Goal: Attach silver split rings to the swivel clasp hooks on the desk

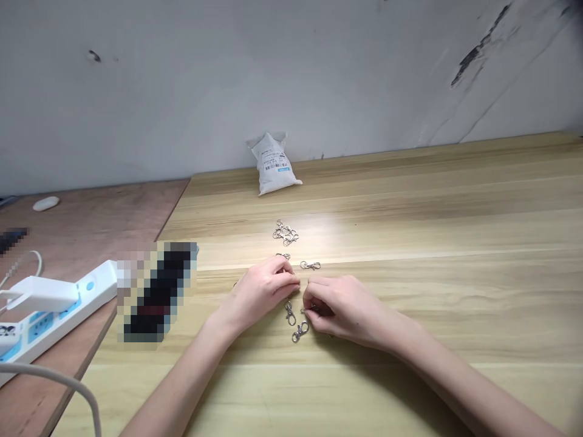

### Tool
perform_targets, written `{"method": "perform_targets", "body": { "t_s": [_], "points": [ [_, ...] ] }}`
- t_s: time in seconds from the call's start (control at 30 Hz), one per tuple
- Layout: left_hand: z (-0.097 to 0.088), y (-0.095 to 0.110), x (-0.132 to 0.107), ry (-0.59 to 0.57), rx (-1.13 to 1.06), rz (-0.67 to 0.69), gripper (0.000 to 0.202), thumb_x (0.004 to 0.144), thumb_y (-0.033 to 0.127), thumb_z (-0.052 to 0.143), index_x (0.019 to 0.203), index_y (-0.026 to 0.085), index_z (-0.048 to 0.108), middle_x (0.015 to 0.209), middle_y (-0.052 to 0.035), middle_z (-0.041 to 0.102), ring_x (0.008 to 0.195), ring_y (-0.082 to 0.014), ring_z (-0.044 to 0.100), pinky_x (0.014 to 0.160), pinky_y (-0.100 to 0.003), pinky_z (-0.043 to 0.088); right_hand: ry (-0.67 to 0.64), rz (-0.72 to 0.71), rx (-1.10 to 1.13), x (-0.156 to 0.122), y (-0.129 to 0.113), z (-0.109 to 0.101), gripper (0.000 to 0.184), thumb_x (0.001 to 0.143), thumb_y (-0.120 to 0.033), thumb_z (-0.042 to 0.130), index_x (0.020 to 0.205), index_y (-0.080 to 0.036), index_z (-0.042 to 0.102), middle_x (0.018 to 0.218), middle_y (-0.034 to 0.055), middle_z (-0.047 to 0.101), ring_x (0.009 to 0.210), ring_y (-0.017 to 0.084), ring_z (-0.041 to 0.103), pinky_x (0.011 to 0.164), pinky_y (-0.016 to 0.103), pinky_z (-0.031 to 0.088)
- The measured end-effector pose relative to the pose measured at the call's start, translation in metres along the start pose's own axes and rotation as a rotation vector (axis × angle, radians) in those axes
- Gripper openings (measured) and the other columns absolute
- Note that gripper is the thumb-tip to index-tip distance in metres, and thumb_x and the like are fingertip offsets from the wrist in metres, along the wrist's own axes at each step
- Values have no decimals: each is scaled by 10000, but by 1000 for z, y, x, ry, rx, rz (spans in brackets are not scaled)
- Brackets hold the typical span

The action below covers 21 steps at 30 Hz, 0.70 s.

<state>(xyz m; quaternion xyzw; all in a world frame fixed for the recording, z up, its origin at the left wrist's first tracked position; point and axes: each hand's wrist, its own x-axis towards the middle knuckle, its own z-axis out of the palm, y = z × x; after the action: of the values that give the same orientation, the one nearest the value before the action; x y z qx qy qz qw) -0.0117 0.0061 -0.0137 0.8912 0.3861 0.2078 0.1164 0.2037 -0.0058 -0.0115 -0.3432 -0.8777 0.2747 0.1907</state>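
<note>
Landmark: clasp pile (285,233), a small heap of silver swivel clasps, mid-table. Everything below is relative to it, near side = toward the person.

- Near side, close: a partly covered clasp (283,255) just behind the left fingers; a second clasp (310,265) near side and a bit right.
- Further near side: upper loose clasp (290,313) and lower loose clasp (300,332), side by side, between and below the hands.
- Right hand (348,306): near side, right. Grip pinching a clasp between thumb and forefinger; mostly hidden.
- Left hand (262,284): near side, slightly left. Fingers bunched, tips low over the table (455,243); can't tell if grip has anything.
- Far side: white packet (276,167), printed label, by the wall (291,73).
- Left: pixelated dark item (161,294); further left, white power strip (98,282) on a brown board (118,212).
</note>
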Motion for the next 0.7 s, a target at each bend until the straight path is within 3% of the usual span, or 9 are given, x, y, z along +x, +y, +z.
{"method": "perform_targets", "body": {
  "t_s": [0.1,0.2,0.4,0.7],
  "points": [
    [-3,-1,0,-35,-15,6,122,911,139,570,900,194,678,909,-29,625,803,-136,591,663,-242,458,-34,-20,0,-1,1,-3,83,841,-130,561,805,-196,596,741,-31,626,581,74,460,530,235,252],
    [-2,-2,0,3,-5,22,125,915,163,573,863,185,684,887,-34,637,783,-144,600,649,-254,472,-73,-34,-19,-2,1,-4,116,901,-164,537,848,-202,633,757,-20,622,598,81,479,538,238,267],
    [-4,-5,0,47,-109,18,138,886,164,620,1010,177,679,986,-65,677,889,-172,643,737,-293,535,-83,-8,-23,0,-2,-6,104,892,-160,547,860,-195,640,806,-8,646,604,84,491,540,248,279],
    [-4,-9,0,64,-91,47,114,899,149,596,851,183,694,938,-49,686,852,-160,649,719,-283,537,-82,0,20,0,-1,-6,84,850,-122,544,831,-182,599,813,-12,626,595,76,461,546,236,287]
  ]
}}
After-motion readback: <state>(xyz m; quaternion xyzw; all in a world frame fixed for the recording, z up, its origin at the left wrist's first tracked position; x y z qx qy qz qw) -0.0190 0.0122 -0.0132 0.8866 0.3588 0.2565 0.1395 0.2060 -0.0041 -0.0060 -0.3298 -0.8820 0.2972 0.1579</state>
